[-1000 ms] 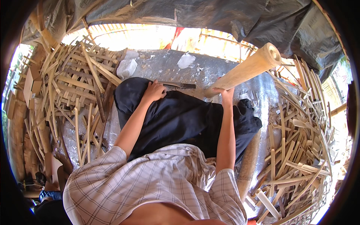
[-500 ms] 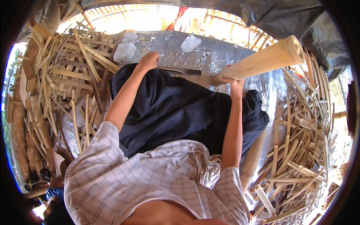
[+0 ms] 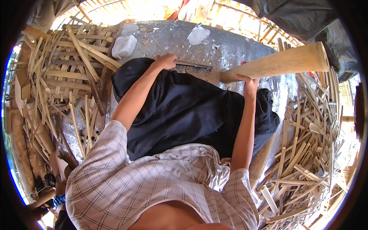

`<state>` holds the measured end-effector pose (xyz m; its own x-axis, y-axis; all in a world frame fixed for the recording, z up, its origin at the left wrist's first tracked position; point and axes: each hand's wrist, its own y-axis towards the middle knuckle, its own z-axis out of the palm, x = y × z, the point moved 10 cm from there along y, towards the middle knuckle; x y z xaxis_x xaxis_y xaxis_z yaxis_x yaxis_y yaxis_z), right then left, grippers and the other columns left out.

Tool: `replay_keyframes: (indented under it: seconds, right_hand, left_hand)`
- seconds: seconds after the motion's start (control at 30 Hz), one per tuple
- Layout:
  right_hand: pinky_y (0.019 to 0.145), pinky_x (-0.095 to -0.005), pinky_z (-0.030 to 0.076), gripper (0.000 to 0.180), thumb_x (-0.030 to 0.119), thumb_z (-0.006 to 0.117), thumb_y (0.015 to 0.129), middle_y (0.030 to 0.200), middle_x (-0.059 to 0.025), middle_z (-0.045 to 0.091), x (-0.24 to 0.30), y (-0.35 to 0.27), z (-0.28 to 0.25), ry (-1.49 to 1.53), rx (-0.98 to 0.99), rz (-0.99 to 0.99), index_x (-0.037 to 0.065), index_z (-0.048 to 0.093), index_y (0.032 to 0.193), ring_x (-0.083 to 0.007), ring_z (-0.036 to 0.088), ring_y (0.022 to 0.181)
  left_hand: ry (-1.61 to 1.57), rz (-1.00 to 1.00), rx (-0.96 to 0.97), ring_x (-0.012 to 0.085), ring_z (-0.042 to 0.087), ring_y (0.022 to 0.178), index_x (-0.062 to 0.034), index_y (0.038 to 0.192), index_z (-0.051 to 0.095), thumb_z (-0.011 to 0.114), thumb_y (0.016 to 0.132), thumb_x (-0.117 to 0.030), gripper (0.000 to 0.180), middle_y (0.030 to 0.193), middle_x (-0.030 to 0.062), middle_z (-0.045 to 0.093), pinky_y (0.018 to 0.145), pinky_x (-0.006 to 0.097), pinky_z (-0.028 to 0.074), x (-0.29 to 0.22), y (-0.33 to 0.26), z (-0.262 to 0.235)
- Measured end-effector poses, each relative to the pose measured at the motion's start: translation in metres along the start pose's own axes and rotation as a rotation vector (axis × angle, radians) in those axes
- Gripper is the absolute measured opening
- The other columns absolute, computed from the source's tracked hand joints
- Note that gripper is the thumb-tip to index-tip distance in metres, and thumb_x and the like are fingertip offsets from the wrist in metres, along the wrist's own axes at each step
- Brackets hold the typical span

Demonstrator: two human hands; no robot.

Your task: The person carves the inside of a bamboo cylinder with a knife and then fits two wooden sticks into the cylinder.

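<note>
One bamboo tube (image 3: 283,63), right grip (image 3: 249,79) near end

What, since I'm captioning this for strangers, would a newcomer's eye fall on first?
Probably the thick, pale bamboo tube, gripped near its left end by the right hand and slanting up toward the right. Next, the tangled bamboo strips heaped along the right side, and the black cloth across the lap. A narrow, knife-like tool shows at the left hand.
</note>
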<state>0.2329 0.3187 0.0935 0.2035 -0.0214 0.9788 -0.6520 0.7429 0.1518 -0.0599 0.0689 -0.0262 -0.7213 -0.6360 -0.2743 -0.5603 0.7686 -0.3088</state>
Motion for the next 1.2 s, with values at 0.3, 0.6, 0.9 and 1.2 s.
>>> replay_keyframes:
  seconds: [0.3,0.6,0.9,1.2]
  right_hand:
    - [0.096,-0.0399,0.051,0.061,-0.001,0.084,0.054,0.110,-0.0102,0.069,0.003,-0.003,0.007,-0.029,0.031,-0.010,0.001,0.066,0.112,-0.0246,0.065,0.106]
    - [0.095,-0.0395,0.051,0.062,0.000,0.085,0.053,0.109,-0.0103,0.070,0.002,-0.001,0.003,0.021,0.024,-0.053,0.000,0.066,0.112,-0.0249,0.066,0.104]
    - [0.094,-0.0393,0.052,0.065,-0.001,0.085,0.052,0.110,-0.0107,0.071,0.004,-0.004,0.006,-0.004,0.022,-0.031,0.000,0.064,0.114,-0.0254,0.066,0.105]
    - [0.091,-0.0382,0.052,0.060,-0.001,0.084,0.053,0.107,-0.0095,0.070,0.009,-0.005,0.010,0.031,0.011,-0.044,0.001,0.066,0.110,-0.0245,0.066,0.102]
  left_hand:
    - [-0.749,0.037,0.366,0.0048,0.048,0.059,-0.0111,0.083,0.066,0.079,0.088,-0.042,0.034,0.066,-0.0059,0.054,0.055,0.025,0.034,-0.024,-0.007,0.014]
    - [-1.460,0.220,0.443,0.0046,0.041,0.055,-0.0084,0.089,0.053,0.070,0.099,-0.023,0.025,0.062,-0.0084,0.039,0.053,0.023,0.033,-0.065,-0.042,-0.035]
    - [-1.551,0.152,0.188,0.0068,0.041,0.044,-0.0127,0.086,0.052,0.069,0.100,-0.023,0.024,0.058,-0.0072,0.040,0.045,0.027,0.035,-0.066,-0.049,-0.044]
    - [-1.494,0.097,0.070,0.0043,0.038,0.041,-0.0140,0.079,0.048,0.071,0.099,-0.026,0.033,0.056,-0.0086,0.038,0.041,0.026,0.032,-0.056,-0.043,-0.043]
